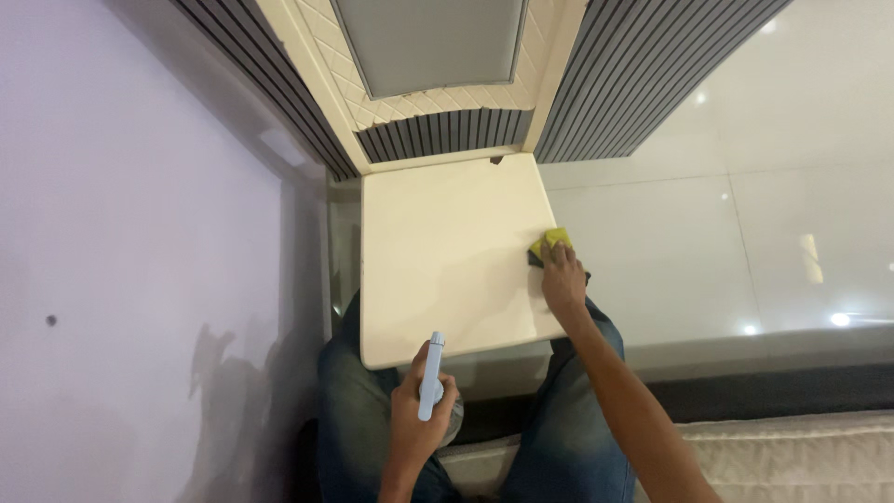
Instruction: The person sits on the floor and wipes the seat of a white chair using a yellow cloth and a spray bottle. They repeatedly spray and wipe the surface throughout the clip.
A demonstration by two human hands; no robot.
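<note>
Yellow sponge (553,241): soft, light; right hand (562,279) presses it at the cream plastic chair seat's (447,261) 3 o'clock edge.
Pale-blue spray bottle (431,377): light, rigid; left hand (421,419) wraps it at 6 o'clock.

no packages, labels, signs or screens in view

Left hand (419,410) curls in a closed grip near the lap; right hand (563,279) presses palm-down, arm extended forward.
</note>
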